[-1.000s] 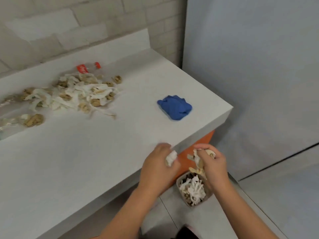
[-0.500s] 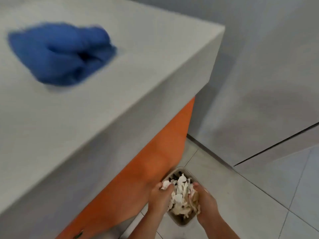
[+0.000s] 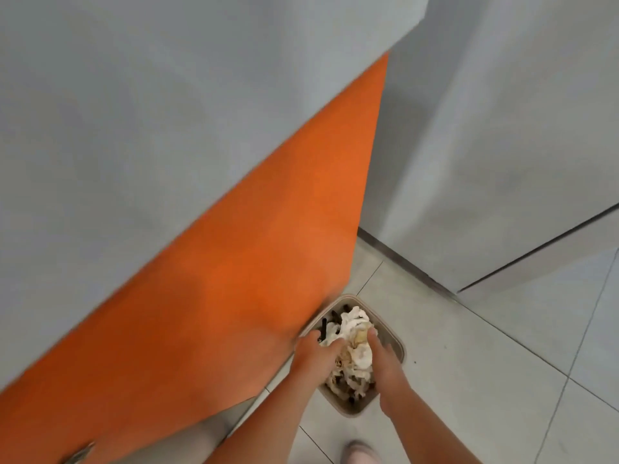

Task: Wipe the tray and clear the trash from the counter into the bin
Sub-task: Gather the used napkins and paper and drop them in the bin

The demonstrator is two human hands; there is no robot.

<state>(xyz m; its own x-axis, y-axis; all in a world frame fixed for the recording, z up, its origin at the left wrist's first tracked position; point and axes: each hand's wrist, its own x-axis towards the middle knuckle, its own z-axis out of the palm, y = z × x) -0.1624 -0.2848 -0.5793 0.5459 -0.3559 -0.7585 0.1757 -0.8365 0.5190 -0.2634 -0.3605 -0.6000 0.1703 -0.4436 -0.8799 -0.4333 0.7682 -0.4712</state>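
We reach both hands down into one bin (image 3: 355,411), a single tan container that stands on the tiled floor (image 3: 502,380), its left edge against the foot of the orange counter front (image 3: 234,262) near that panel's right corner. One heap of trash (image 3: 355,329), white scraps mixed with tan and dark bits, fills the bin to its rim. Our left hand (image 3: 316,354) lies on the heap's left side by the bin's left edge, and our right hand (image 3: 385,360) lies on the heap's right side by the right edge, so the trash sits between the two. The fingers of both hands look stretched forward and rest against the heap rather than curling round any piece; the view is blurred. The grey countertop (image 3: 167,95) overhangs above. One pale shoe (image 3: 360,452) shows at the bottom edge.
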